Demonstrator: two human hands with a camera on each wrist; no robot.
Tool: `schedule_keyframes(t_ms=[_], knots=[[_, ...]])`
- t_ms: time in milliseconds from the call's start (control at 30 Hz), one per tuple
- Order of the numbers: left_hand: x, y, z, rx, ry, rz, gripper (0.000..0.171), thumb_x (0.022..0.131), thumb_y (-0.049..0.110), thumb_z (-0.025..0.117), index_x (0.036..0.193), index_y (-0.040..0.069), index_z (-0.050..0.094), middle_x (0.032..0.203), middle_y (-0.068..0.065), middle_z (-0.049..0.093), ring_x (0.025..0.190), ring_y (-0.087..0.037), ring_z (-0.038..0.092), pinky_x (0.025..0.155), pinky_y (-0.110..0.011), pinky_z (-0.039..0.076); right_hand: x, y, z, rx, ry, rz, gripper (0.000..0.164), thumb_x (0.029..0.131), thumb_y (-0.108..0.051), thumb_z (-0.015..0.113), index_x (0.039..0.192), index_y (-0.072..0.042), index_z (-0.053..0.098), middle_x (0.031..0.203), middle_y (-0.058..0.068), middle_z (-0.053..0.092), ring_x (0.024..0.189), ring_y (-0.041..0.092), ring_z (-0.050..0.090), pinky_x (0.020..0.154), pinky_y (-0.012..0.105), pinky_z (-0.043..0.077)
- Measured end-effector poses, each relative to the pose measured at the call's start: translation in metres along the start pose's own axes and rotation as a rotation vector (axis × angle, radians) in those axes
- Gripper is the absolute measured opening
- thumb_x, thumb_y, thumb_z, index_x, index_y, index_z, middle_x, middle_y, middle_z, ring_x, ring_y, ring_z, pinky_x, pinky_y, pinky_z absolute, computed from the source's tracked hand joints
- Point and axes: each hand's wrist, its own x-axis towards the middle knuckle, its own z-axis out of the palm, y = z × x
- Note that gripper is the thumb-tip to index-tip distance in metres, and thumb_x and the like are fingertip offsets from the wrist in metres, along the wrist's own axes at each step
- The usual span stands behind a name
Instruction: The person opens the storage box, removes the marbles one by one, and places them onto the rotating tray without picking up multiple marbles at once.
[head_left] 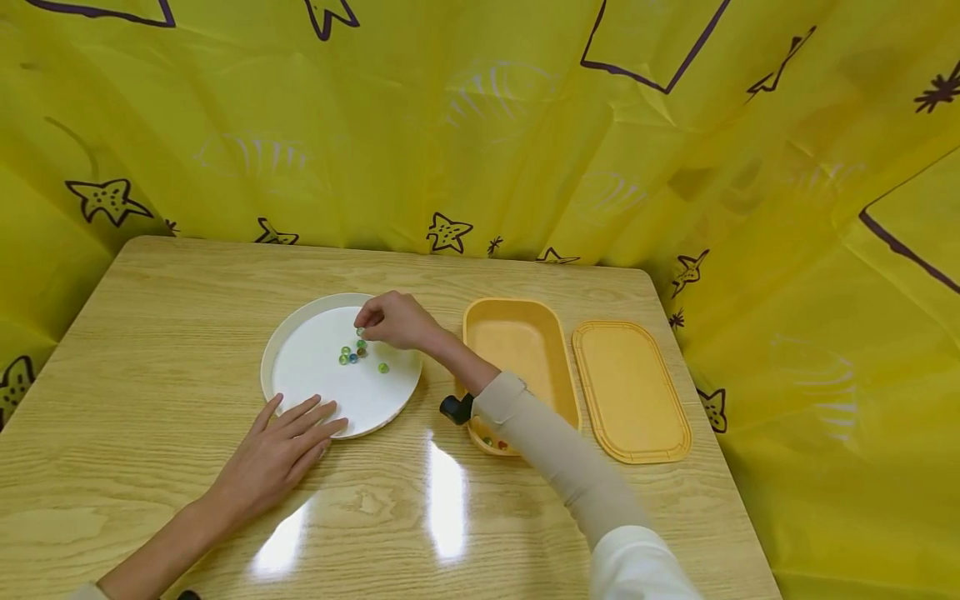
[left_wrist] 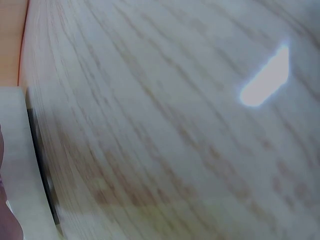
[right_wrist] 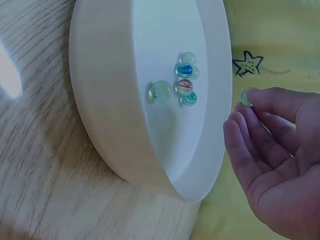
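A round white dish point(head_left: 315, 392) with a raised rim lies on the table, several glass marbles point(head_left: 353, 357) grouped on its floor. One green marble point(head_left: 383, 367) sits a little apart from the group. Over the dish's far right side, my right hand point(head_left: 397, 321) pinches a clear greenish marble point(right_wrist: 245, 98) between thumb and fingertip, the other fingers curled loosely. Spread fingers of my left hand point(head_left: 281, 454) rest over the dish's near left rim. In the left wrist view only a bit of that hand point(left_wrist: 7, 220) shows beside the dish's wall point(left_wrist: 25, 165).
Right of the dish stands a yellow-orange plastic box point(head_left: 573, 392), partly behind my right forearm, with a few marbles point(head_left: 491, 442) at its near end. Its matching lid point(head_left: 633, 392) lies flat farther right. A yellow patterned curtain point(head_left: 450, 125) hangs behind the wooden table point(head_left: 187, 333).
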Motion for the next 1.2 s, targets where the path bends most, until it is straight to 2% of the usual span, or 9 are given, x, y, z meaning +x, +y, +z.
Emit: schedule_keyframes(t_ms=[267,467,700,967,1200], knots=[[-0.001,0.0,0.0,-0.002,-0.001,-0.01,0.047,0.11,0.04,0.033,0.128,0.017,0.069,0.134,-0.01,0.062,0.129,-0.033,0.051,0.113,-0.058,0.02,0.011,-0.002,0.01,-0.046,0.005,0.027,0.009,0.094,-0.008,0.071,0.1,-0.007,0.077,0.088,0.0,0.071,0.08,0.009,0.061,0.068,0.014,0.046],[0.0,0.0,0.001,-0.004,0.007,-0.009,0.049,0.11,0.041,0.03,0.128,0.017,0.069,0.134,-0.011,0.062,0.128,-0.033,0.051,0.114,-0.058,0.019,0.017,-0.002,0.017,-0.064,0.005,0.05,0.009,0.094,-0.009,0.071,0.1,-0.007,0.077,0.088,0.0,0.071,0.079,0.008,0.06,0.068,0.014,0.046],[0.0,0.001,0.0,-0.01,0.002,-0.006,0.04,0.109,0.037,0.039,0.128,0.017,0.069,0.134,-0.01,0.062,0.129,-0.033,0.05,0.114,-0.058,0.019,0.02,0.0,0.022,-0.089,0.014,0.081,0.008,0.094,-0.01,0.071,0.099,-0.01,0.077,0.085,-0.005,0.068,0.077,0.005,0.059,0.068,0.014,0.045],[-0.001,0.0,0.001,0.001,0.003,-0.014,0.052,0.11,0.043,0.027,0.127,0.018,0.07,0.134,-0.01,0.062,0.13,-0.031,0.05,0.114,-0.057,0.019,0.022,0.001,0.025,-0.102,0.019,0.072,0.009,0.094,-0.01,0.071,0.099,-0.01,0.077,0.086,-0.005,0.069,0.077,0.005,0.059,0.068,0.014,0.045],[0.0,0.001,0.0,0.005,0.005,0.0,0.046,0.11,0.039,0.034,0.127,0.016,0.069,0.134,-0.01,0.062,0.129,-0.033,0.05,0.113,-0.058,0.02,0.021,0.002,0.026,-0.121,0.007,0.066,0.011,0.095,-0.011,0.069,0.101,-0.009,0.077,0.09,-0.003,0.07,0.08,0.007,0.06,0.071,0.016,0.045]])
